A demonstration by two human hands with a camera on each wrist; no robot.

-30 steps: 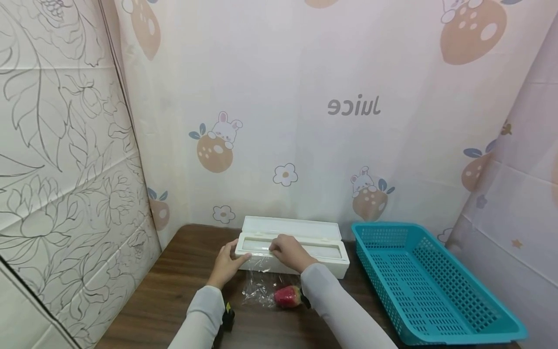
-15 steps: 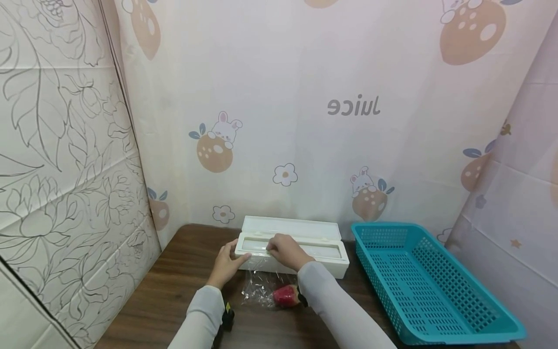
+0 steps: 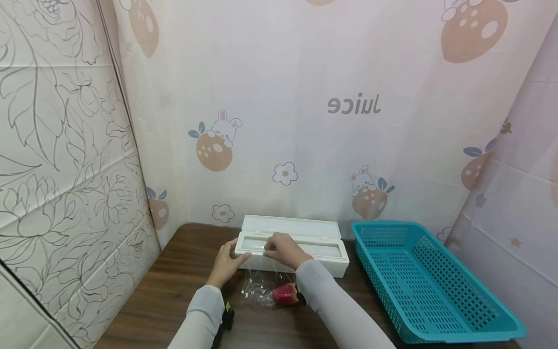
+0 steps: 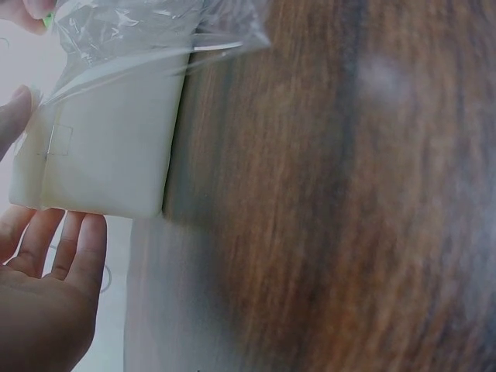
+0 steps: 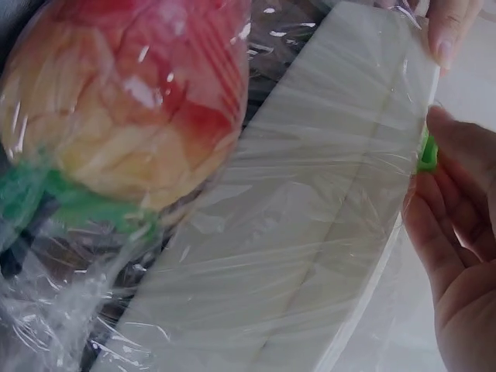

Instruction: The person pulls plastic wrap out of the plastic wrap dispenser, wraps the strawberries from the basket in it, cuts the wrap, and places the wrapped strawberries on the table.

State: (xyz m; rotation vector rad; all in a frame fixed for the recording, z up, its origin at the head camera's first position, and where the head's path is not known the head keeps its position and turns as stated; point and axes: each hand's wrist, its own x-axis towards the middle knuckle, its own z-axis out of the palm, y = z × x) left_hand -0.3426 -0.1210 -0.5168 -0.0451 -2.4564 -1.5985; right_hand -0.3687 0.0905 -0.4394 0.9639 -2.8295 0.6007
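A white cling film dispenser (image 3: 301, 265) stands on the table with its lid (image 3: 289, 226) raised at the back. My left hand (image 3: 227, 264) grips its left end, thumb on the front top edge and fingers around the side. At the front rim my right hand (image 3: 285, 249) pinches a small green slide cutter (image 5: 427, 152). Clear cling film (image 4: 147, 46) hangs from that rim down the front. It lies crumpled on the table and wraps a red-and-yellow fruit with green leaves (image 5: 132, 101), just in front of the dispenser. My right sleeve partly hides the fruit in the head view.
A turquoise perforated basket (image 3: 403, 334) stands to the right of the dispenser. The brown wooden table (image 3: 165, 295) ends at a printed curtain (image 3: 279, 121) behind, and another patterned sheet (image 3: 78, 194) hangs at the left.
My right hand has slid a little to the left along the dispenser's front rim. The wrapped fruit has shifted very slightly left. My left hand keeps its hold on the left end.
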